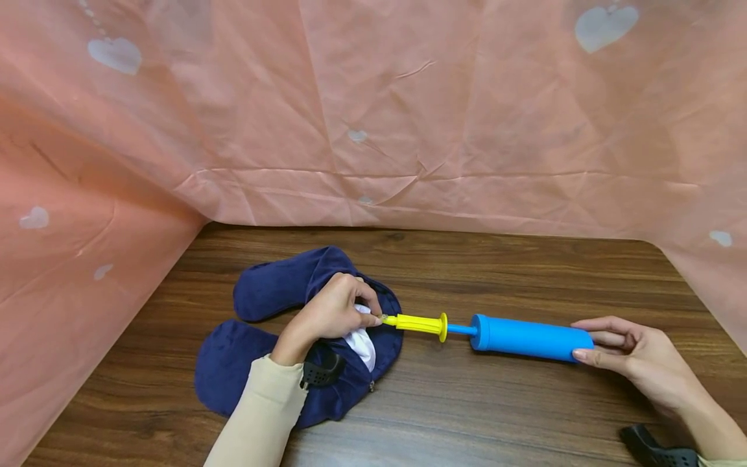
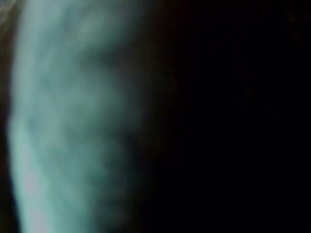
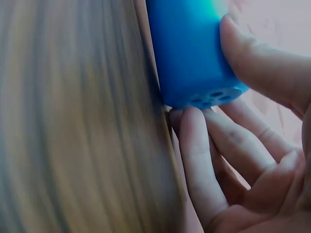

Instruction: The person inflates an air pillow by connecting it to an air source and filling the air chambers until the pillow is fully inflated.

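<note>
A navy U-shaped neck pillow (image 1: 222, 373) lies on the table at the left, its cover open with white inner material (image 1: 363, 350) showing. My left hand (image 1: 335, 308) lies over it, thumb and forefinger pinching a small clear valve (image 1: 383, 318) at the tip of the pump's yellow end piece (image 1: 417, 323). To the right, a blue hand pump (image 1: 531, 337) has its thin rod drawn partly out. My right hand (image 1: 639, 353) grips the barrel's far end, thumb on one side and fingers around the holed base, seen close in the right wrist view. The left wrist view is dark and blurred.
The wooden table (image 1: 496, 408) runs under everything. Pink sheeting (image 1: 443, 117) with pale hearts hangs at the back and along both sides. A zip pull (image 1: 371, 386) sits at the pillow cover's near edge.
</note>
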Tool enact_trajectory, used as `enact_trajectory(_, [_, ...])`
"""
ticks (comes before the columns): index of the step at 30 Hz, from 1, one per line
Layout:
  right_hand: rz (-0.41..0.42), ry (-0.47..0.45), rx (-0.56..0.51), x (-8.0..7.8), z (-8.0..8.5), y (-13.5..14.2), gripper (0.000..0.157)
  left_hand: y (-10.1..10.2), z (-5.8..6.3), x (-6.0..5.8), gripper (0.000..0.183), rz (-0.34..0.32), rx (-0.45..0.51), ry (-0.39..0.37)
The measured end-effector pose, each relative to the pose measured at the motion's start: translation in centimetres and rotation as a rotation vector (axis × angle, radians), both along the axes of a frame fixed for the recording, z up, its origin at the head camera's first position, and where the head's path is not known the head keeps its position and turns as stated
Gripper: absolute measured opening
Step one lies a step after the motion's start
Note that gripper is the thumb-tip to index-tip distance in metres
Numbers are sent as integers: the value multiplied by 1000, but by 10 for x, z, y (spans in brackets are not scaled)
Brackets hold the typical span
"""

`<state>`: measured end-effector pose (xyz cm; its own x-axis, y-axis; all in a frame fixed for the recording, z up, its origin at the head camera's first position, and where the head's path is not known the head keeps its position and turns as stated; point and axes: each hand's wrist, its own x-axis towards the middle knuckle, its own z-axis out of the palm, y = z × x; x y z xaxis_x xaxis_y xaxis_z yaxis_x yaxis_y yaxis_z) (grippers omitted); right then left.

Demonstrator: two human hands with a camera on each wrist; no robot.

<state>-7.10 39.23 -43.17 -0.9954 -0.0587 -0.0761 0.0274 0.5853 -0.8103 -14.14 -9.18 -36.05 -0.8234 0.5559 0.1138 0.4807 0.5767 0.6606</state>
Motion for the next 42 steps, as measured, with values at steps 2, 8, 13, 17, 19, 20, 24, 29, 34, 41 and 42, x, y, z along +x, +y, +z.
enact_trajectory(2, [5,5,-12,0,1,-9,39,1,0,0,13,-8,-2,16])
enact_trajectory(8, [29,9,-55,-3,2,-34,43,2,2,2,13,-9,-8,35])
enact_trajectory(13, [30,-3,-43,-4,1,-44,47,-1,2,3,13,6,-15,11])
enact_trajectory(17, [31,1,-46,-4,1,-43,47,-2,-2,3,12,6,-20,-4])
enact_trajectory(19, [33,12,-45,-5,1,-40,46,-2,-3,2,12,2,-22,-6])
enact_trajectory(20, [33,18,-46,-5,1,-38,46,-1,-3,2,12,2,-23,-6])
enact_trajectory(24, [25,34,-33,-4,0,-21,44,1,-2,2,12,9,-21,-17])
enact_trajectory(29, [-23,22,-27,-2,-5,10,44,2,-2,1,12,17,-24,-34])
enact_trajectory(34, [-72,13,-16,2,-13,43,42,2,-5,-1,11,35,-22,-47])
enact_trajectory(41, [-112,35,-104,6,-22,78,50,3,-3,0,10,65,-7,-86])
enact_trajectory(42, [-114,45,-124,7,-23,81,52,3,-3,0,10,67,-4,-89])
